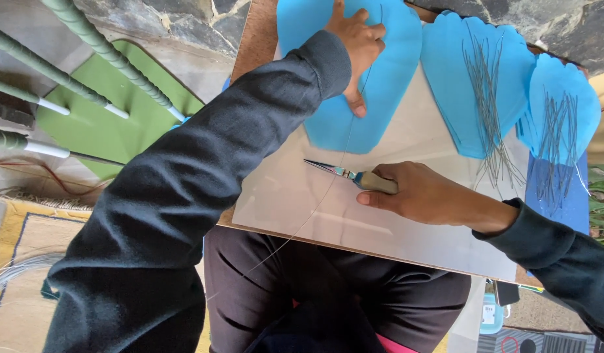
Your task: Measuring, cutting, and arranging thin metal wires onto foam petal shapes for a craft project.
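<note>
In the head view, the left hand (354, 49) lies flat with spread fingers on a blue petal-shaped sheet (380, 98), pressing it down on the pale worktop (380, 216). The thumb points toward the lower edge of the sheet. A thin wire (328, 189) runs from under this hand, down across the sheet and the worktop, and goes over the near edge toward the lap of the person. The right hand (419, 196) is closed around the beige handle of a pair of pointed pliers (344, 175). The tips of the pliers point to the left and they are at the wire, just below the blue sheet; I think they touch the wire, but the wire is too thin to be sure.

To the right there are two more blue sheets. The second sheet (446, 65) carries a bundle of short cut wires (485, 98), which spreads like a fan over its lower edge. The third sheet (576, 91), at the far right, holds another bundle of wires (557, 137).

At the left, on the floor, stands a green board (86, 124), and several green wrapped rods (99, 46) with white ends cross over it. Both arms wear dark sleeves.
</note>
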